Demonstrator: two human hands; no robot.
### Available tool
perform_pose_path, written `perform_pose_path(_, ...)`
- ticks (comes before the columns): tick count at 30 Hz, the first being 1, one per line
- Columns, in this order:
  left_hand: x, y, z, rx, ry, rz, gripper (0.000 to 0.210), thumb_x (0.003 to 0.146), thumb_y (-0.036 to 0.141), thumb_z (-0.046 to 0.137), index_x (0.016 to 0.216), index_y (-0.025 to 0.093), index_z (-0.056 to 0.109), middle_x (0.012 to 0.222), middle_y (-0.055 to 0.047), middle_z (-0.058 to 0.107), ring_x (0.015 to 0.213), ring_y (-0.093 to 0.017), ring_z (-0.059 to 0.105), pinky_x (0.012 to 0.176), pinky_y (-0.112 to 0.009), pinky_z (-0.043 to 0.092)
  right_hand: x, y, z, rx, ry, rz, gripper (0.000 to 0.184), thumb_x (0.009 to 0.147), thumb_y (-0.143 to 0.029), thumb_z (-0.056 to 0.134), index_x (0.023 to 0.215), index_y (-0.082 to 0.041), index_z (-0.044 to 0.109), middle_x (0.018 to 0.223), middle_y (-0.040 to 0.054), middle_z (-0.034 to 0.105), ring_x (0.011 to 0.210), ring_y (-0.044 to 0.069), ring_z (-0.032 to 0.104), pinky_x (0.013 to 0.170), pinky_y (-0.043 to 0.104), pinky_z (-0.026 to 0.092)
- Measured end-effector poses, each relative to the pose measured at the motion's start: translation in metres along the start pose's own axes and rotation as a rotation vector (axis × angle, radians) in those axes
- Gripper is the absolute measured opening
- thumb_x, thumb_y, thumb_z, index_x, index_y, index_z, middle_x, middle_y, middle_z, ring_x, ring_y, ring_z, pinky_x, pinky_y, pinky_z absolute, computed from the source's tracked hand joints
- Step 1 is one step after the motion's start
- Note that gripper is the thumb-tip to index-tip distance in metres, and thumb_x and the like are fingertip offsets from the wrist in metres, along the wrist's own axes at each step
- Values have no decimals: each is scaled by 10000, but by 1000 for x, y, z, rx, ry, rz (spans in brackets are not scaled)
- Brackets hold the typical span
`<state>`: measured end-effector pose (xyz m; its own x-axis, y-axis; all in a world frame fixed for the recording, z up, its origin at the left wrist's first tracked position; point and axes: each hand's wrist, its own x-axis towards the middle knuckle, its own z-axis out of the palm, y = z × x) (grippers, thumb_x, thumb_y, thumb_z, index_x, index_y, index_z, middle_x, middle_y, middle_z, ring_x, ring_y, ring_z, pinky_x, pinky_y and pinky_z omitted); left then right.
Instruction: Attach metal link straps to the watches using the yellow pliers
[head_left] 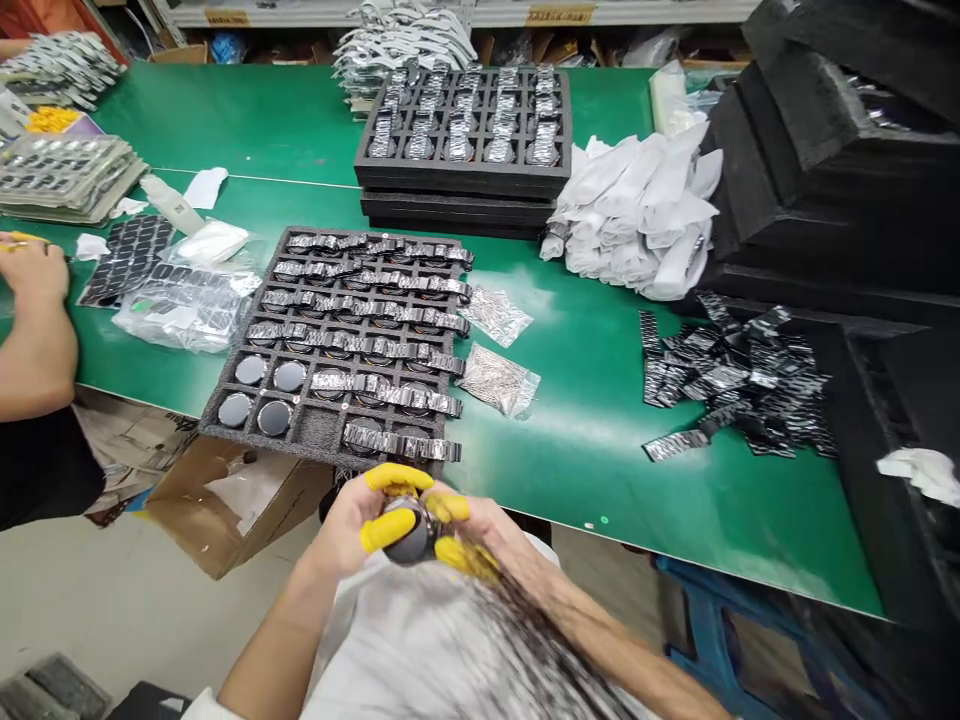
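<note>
A round, dark-faced watch (pixel 409 538) is held in front of my body, just off the table's near edge. My left hand (pixel 352 525) pinches it from the left, with yellow finger covers on the thumb and finger. From the right, my right hand (pixel 476 530) closes on the watch's side with covered fingertips; blurred dark strands of hair partly hide this hand. Beyond them lies a black foam tray (pixel 319 430) with rows of watches on dark metal bands (pixel 375 350). Its near left corner holds several round watch heads (pixel 274 418) without bands.
Small bags of metal pins (pixel 499 380) lie right of the tray on the green table (pixel 570 460). A heap of dark metal bands (pixel 739 380), white wrapped packets (pixel 637 210) and stacked foam trays (pixel 465 185) stand beyond. A co-worker's arm (pixel 34 330) reaches in at left.
</note>
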<state>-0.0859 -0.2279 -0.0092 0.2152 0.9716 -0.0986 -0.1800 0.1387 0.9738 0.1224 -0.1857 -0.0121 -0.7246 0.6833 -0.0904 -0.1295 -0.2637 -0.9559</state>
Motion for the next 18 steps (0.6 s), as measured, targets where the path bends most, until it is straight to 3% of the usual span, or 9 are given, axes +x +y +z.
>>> perform_pose_path(3, -11, 0, -15, -8, 139, 83, 457, 952, 550, 720, 1253, 210, 665, 1005, -108, 786, 910, -257, 773, 867, -419, 633, 3, -4, -8, -304, 0, -163, 386, 953, -598, 706, 1000, -215, 694, 1321, 145, 635, 1238, 281, 595, 1063, 446, 501)
perform_pose_path(5, -18, 0, -28, 138, 253, 145, 400, 1004, 482, 676, 1310, 231, 622, 1076, -109, 777, 1030, -263, 771, 969, -468, 622, 10, -1, -9, -407, 26, -177, 235, 1020, -455, 658, 1054, -224, 682, 1330, 146, 652, 1209, 268, 625, 1049, 438, 517)
perform_pose_path(7, -21, 3, -42, 332, 300, 162, 396, 1025, 378, 660, 1391, 246, 588, 1185, -111, 750, 1118, -239, 749, 1037, -450, 607, 22, 4, -7, -517, 64, -189, 180, 1057, -360, 598, 1167, -238, 671, 1141, 116, 732, 1001, 236, 693, 907, 390, 575)
perform_pose_path(10, -21, 12, -66, 596, 161, 84, 549, 994, 239, 667, 1521, 267, 516, 1311, -109, 717, 1091, -196, 749, 996, -377, 639, 48, 11, -3, -625, 98, -217, 331, 1053, -276, 566, 1379, -249, 615, 1006, 84, 771, 854, 230, 718, 810, 380, 601)
perform_pose_path(13, -17, 27, -91, 921, 32, 113, 465, 965, 130, 636, 1416, 240, 637, 1257, -95, 752, 1117, -214, 742, 1005, -393, 645, 78, 12, -1, -737, -23, -343, 312, 1045, -203, 541, 1330, -223, 665, 1159, 113, 769, 1036, 250, 724, 933, 410, 603)
perform_pose_path(16, -8, 38, -114, 1247, 109, 299, 415, 956, 32, 516, 1254, 217, 737, 1276, -97, 750, 1240, -240, 688, 1108, -476, 595, 105, 9, 1, -1003, -140, -511, 348, 1026, -62, 475, 1267, -185, 694, 1308, 141, 717, 1204, 249, 659, 1024, 408, 573)
perform_pose_path(18, -3, 40, -125, 1384, 129, 324, 496, 942, -6, 447, 1296, 205, 723, 1374, -107, 720, 1367, -261, 622, 1183, -542, 532, 118, 8, 4, -1206, -164, -538, 364, 1003, -9, 472, 1221, -176, 711, 1352, 153, 686, 1216, 256, 627, 1023, 409, 558)
